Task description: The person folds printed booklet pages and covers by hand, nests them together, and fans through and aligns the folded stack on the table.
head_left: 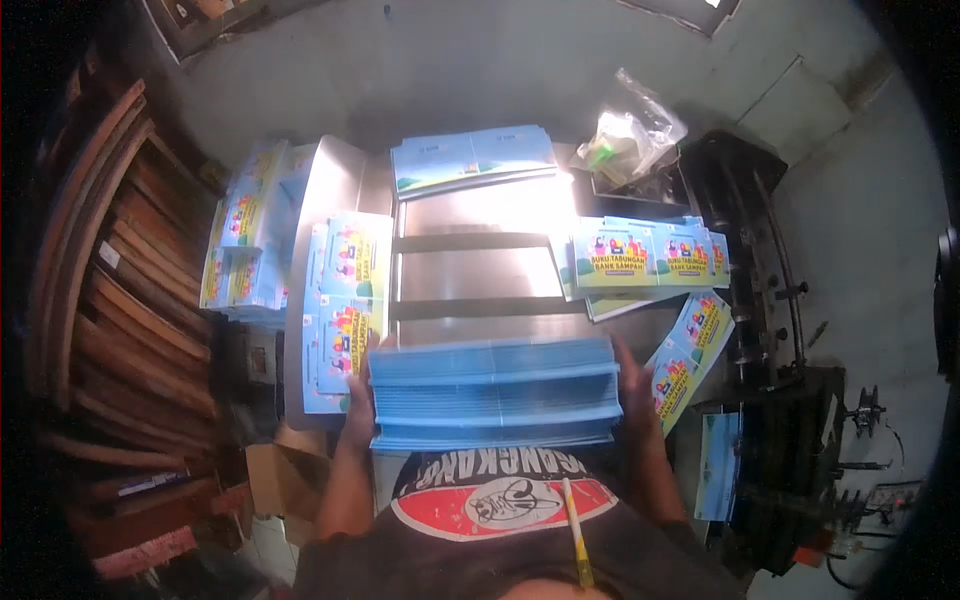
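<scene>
A metal table [480, 272] stretches beyond the fingers. The thick blue stack [495, 395] sits between both hands' fingers, its ends pressed from either side. Just past the left fingers lies a pile of printed sheets [347, 310]. Forearms [345, 497] nearly parallel, left hand [358, 412] and right hand [637, 395] face each other; whether their fingers are spread, I cannot tell.
</scene>
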### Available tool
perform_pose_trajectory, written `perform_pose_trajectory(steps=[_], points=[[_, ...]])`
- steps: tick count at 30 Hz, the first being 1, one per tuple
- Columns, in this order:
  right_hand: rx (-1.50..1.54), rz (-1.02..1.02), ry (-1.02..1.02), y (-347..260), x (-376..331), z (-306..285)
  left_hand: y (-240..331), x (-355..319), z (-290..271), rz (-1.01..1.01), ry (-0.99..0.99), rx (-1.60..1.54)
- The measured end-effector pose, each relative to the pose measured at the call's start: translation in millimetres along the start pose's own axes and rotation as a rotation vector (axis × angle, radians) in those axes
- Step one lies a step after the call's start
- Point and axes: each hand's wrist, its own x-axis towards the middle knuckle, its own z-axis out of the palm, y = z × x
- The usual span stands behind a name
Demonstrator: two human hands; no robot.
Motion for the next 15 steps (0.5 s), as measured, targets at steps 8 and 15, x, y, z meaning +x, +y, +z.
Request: perform_pose_trajectory(steps=[8,15], points=[[0.153,0.188,0.155,-19.2,32.7,-10.2,12.6,27.0,-3.8,-0.215,0.028,0.317],[0.008,0.171,0.002,-36.3,35.9,-15.1,24.8,26.9,13.5,-0.323,0.066,0.291]])
